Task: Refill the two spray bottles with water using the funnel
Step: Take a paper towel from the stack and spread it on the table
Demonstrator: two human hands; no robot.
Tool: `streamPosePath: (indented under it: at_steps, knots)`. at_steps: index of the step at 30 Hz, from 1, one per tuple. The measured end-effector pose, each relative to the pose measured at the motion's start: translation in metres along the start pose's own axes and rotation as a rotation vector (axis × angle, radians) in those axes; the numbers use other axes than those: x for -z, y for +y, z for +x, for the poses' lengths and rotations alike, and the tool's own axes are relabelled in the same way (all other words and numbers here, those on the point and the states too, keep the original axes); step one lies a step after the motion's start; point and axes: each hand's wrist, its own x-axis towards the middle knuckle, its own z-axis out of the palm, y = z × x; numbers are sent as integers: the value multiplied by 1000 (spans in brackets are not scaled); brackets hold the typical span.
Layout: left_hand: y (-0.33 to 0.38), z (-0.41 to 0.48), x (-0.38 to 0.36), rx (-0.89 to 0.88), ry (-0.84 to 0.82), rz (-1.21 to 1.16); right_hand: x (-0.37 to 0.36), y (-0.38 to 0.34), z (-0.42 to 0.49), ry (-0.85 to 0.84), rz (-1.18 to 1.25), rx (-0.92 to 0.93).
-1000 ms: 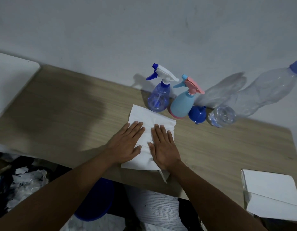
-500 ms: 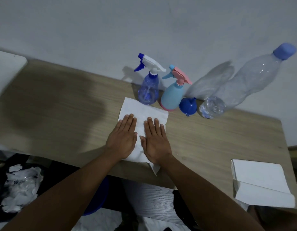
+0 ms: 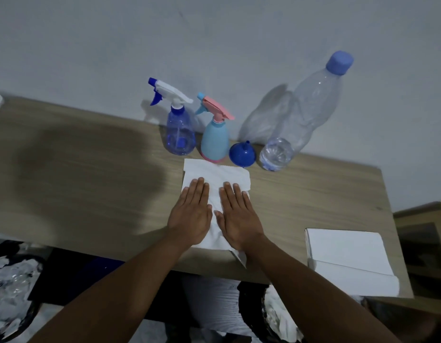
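Note:
Against the wall stand a clear blue spray bottle (image 3: 179, 132) with a white and blue trigger head and a light blue spray bottle (image 3: 215, 141) with a pink head. To their right a blue funnel (image 3: 242, 154) rests mouth down on the table, beside a large clear water bottle (image 3: 301, 125) with a blue cap. A white paper towel (image 3: 214, 173) lies flat in front of the bottles. My left hand (image 3: 192, 214) and my right hand (image 3: 238, 216) press flat on the towel, fingers straight, side by side.
The wooden table (image 3: 90, 184) runs left from the towel. A stack of white paper towels (image 3: 348, 258) sits at the table's front right corner. Below the front edge are bins with crumpled paper (image 3: 9, 288). A wooden cabinet (image 3: 422, 233) stands at the right.
The view has tilted up and shifted, so the bottles sit nearer the centre. Both hands stay flat on the towel, now slightly further apart.

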Motion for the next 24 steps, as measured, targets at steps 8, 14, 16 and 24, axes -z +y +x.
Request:
streamPosePath:
  at_steps: [8, 14, 16, 24]
  knots:
    - [34, 45, 9, -122, 0, 53, 10, 42, -3, 46, 29, -141]
    - [127, -11, -6, -201, -39, 41, -10, 83, -94, 138, 13, -243]
    - [124, -14, -10, -191, -18, 40, -11, 79, -100, 146, 11, -229]
    - [127, -65, -19, -209, -38, 9, -22, 61, -146, 94, -15, -192]
